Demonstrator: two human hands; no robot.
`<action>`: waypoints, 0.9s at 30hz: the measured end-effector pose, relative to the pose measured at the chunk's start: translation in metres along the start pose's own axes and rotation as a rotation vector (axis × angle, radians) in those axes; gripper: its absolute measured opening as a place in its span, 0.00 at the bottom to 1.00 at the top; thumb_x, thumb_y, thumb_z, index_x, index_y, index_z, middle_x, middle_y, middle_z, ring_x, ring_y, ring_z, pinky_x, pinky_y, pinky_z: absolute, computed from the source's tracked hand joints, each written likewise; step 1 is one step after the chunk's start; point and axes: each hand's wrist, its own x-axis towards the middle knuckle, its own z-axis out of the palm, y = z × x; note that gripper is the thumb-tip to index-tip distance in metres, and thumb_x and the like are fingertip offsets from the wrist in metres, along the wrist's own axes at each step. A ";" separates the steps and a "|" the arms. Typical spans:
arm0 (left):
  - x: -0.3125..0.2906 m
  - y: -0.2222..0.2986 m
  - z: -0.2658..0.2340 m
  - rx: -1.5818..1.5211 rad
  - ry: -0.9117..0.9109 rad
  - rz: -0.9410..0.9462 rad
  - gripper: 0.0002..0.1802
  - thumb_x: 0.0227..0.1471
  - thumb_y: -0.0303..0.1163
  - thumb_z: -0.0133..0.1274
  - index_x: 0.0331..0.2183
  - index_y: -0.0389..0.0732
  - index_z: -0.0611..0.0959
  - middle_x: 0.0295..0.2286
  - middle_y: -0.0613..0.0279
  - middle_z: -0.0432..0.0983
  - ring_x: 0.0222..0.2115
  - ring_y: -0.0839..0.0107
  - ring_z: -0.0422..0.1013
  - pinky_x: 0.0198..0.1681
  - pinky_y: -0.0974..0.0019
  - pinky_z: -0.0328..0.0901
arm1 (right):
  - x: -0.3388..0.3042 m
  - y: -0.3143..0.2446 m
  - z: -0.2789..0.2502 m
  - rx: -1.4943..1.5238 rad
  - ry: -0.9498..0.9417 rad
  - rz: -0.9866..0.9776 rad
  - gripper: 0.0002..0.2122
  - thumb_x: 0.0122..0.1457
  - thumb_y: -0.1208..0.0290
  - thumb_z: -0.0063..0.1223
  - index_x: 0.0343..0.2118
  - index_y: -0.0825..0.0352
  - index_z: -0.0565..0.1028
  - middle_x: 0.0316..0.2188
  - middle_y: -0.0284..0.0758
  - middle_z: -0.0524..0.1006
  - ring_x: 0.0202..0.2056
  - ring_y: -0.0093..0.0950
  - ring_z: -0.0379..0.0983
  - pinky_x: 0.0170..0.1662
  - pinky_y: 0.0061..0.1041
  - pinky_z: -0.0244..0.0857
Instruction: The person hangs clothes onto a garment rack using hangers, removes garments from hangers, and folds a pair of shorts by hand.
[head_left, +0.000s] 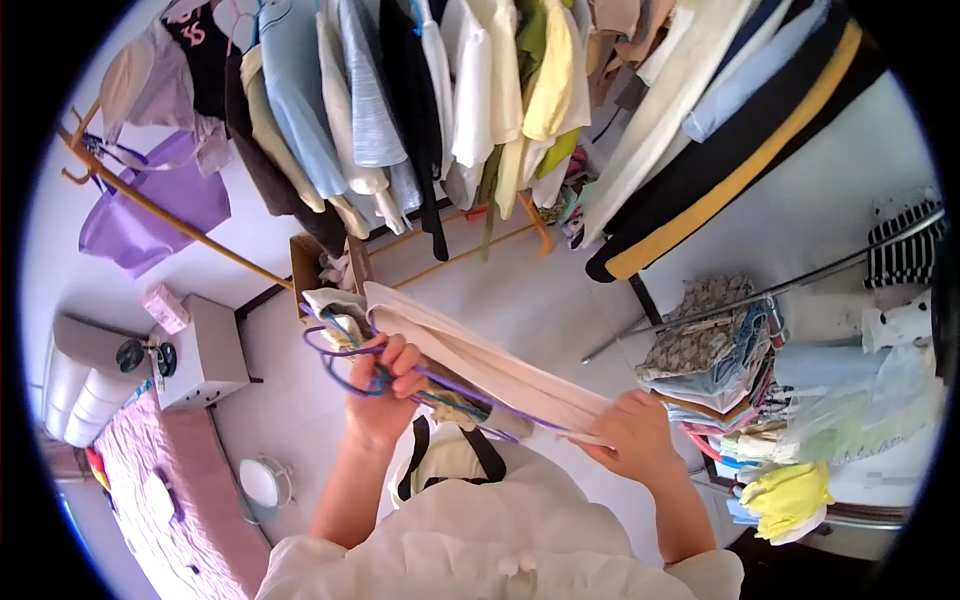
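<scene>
My left hand point(385, 385) is closed around a bunch of purple and blue clothes hangers point(335, 352), low in front of my chest. A pale pink-cream garment point(480, 352), folded lengthwise, stretches from beside these hangers to my right hand point(635, 438). My right fingers grip its near right end. Along the garment's lower edge runs a purple hanger bar. More folded clothes in white and grey-brown point(335, 305) hang from the bunch, partly hidden behind my left hand and the cream garment.
Ahead stands a wooden rack point(215, 245) full of hanging clothes point(470, 95), with a purple bag point(160, 215) at its left. Stacked clothes point(700, 340) and a metal rail point(770, 290) are on the right. A bed point(190, 470), a cabinet point(205, 350) and a round stool point(265, 482) stand left.
</scene>
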 end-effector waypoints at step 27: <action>-0.119 0.062 -0.097 -0.371 0.110 0.243 0.20 0.53 0.38 0.34 0.11 0.49 0.60 0.06 0.72 0.54 0.10 0.78 0.48 0.14 0.74 0.46 | 0.113 0.164 0.287 -0.246 -0.270 0.726 0.11 0.50 0.72 0.49 0.34 0.73 0.71 0.35 0.48 0.73 0.36 0.43 0.72 0.37 0.36 0.67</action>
